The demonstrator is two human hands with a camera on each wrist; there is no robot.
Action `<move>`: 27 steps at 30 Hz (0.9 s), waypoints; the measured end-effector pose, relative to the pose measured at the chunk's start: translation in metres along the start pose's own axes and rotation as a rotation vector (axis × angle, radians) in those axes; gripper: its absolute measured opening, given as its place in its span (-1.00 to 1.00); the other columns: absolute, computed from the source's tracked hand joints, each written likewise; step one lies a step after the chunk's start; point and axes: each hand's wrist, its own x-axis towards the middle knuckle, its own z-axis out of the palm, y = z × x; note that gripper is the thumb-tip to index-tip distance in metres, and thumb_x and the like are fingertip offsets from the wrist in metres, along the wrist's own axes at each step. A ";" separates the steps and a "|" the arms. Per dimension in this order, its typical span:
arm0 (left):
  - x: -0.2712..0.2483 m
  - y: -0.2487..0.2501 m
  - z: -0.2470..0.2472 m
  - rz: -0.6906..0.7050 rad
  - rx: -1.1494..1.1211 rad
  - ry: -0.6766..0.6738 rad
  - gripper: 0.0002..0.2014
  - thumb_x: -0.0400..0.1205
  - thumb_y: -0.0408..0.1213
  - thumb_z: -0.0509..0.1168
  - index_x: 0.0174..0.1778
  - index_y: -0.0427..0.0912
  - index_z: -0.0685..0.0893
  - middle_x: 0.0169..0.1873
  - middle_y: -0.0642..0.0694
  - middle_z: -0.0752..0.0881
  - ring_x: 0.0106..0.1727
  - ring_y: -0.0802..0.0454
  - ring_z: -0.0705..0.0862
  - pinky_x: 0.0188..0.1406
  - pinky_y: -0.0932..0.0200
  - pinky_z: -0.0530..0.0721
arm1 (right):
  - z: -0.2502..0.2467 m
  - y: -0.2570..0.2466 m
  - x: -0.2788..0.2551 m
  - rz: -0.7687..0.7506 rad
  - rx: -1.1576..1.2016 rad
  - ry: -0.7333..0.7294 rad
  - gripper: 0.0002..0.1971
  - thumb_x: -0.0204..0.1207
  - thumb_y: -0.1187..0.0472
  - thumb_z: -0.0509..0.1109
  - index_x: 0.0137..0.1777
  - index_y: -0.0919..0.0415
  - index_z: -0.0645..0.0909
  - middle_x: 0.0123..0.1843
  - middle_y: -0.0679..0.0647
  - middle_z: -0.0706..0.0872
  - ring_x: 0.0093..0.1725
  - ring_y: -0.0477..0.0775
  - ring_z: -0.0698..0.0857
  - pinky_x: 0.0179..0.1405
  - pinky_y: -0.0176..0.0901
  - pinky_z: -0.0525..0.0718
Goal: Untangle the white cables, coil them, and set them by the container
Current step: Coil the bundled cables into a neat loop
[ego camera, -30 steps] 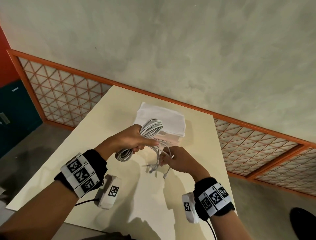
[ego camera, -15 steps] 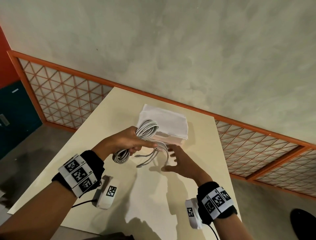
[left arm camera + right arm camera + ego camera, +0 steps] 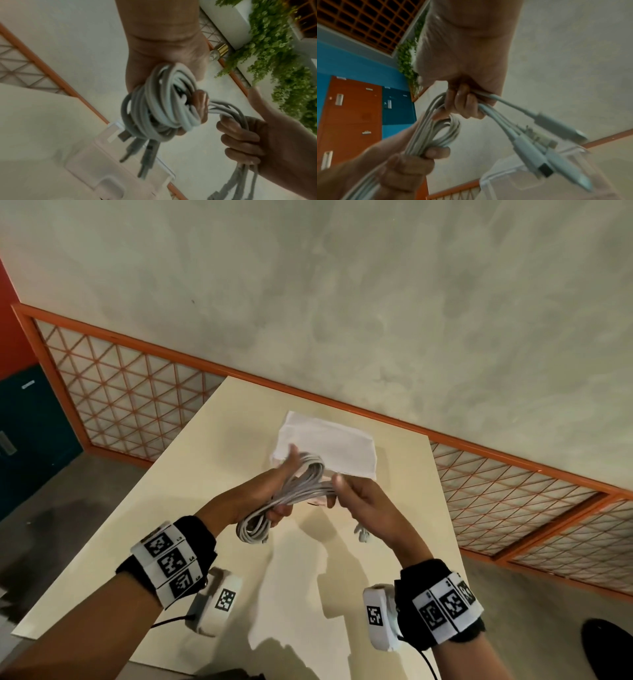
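My left hand (image 3: 274, 487) grips a coiled bundle of white cables (image 3: 301, 484) above the cream table (image 3: 171, 508), in front of the clear container (image 3: 325, 445) with its white top. My right hand (image 3: 363, 501) holds the loose cable ends just right of the coil, fingers curled round them; their plugs (image 3: 361, 534) hang below it. In the left wrist view the coil (image 3: 164, 108) fills my left hand (image 3: 164, 65), and my right hand (image 3: 257, 142) holds the strands. In the right wrist view several plugs (image 3: 539, 155) stick out of my right hand (image 3: 465, 102).
The table's far edge meets an orange-framed lattice railing (image 3: 120, 392) under a grey wall (image 3: 342, 302). A dark round object (image 3: 609, 648) sits on the floor at the lower right. Bare tabletop lies left of and in front of the container.
My right hand, open below the coil half a second ago, has risen and taken hold of the loose cable ends. Both hands moved up toward the container.
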 end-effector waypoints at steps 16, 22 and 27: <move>0.006 -0.001 0.031 -0.010 0.014 -0.084 -0.10 0.29 0.59 -0.29 -0.34 -0.26 0.50 -0.69 -0.07 0.40 -0.69 0.08 0.30 -0.64 0.32 0.35 | 0.001 -0.022 0.016 -0.072 -0.139 0.369 -0.64 0.51 0.22 0.40 -0.50 0.33 0.51 -0.58 0.04 0.48 -0.54 -0.13 0.37 -0.51 -0.31 0.31; -0.003 -0.006 0.026 0.129 0.019 -0.201 -0.16 0.23 0.58 0.18 -0.20 -0.27 0.56 -0.68 0.01 0.39 -0.71 0.13 0.29 -0.63 0.32 0.38 | -0.003 -0.028 0.011 -0.056 -0.064 0.385 -0.70 0.47 0.23 0.44 0.15 0.12 0.47 -0.67 -0.05 0.39 -0.64 -0.08 0.31 -0.59 -0.35 0.29; -0.004 -0.006 0.035 0.139 0.105 -0.093 -0.63 0.62 0.02 0.28 -0.30 -0.23 0.53 -0.69 -0.05 0.33 -0.72 0.07 0.22 -0.60 0.28 0.32 | -0.008 -0.023 0.012 -0.065 -0.057 0.346 -0.68 0.51 0.06 0.44 0.09 0.16 0.40 -0.62 0.09 0.40 -0.63 -0.05 0.31 -0.59 -0.32 0.28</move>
